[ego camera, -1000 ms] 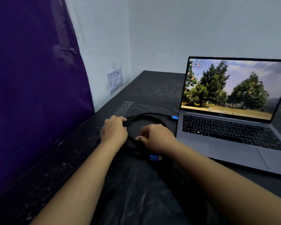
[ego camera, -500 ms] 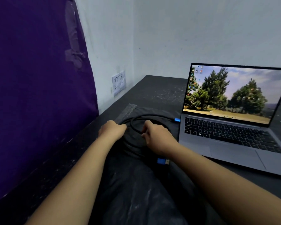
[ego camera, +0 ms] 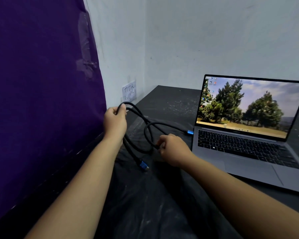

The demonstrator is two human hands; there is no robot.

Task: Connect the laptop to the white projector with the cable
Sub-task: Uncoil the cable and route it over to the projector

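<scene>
Both hands hold loops of a black braided cable with blue connectors above a dark speckled table.

The left hand [ego camera: 115, 120] is closed around a bend of the black braided cable [ego camera: 148, 135], raised off the dark speckled table [ego camera: 171, 100]. The right hand [ego camera: 173, 150] pinches a lower loop. One blue connector [ego camera: 190, 132] sits at the left edge of the open grey laptop [ego camera: 248, 152]; the other blue plug [ego camera: 143, 165] dangles free.

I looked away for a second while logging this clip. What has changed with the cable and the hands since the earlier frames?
The left hand has gripped the cable and lifted its loops off the table, so the coil is opening out. The right hand now pinches a lower strand. One blue plug hangs free. The laptop stayed put, the other blue plug at its left edge.
</scene>
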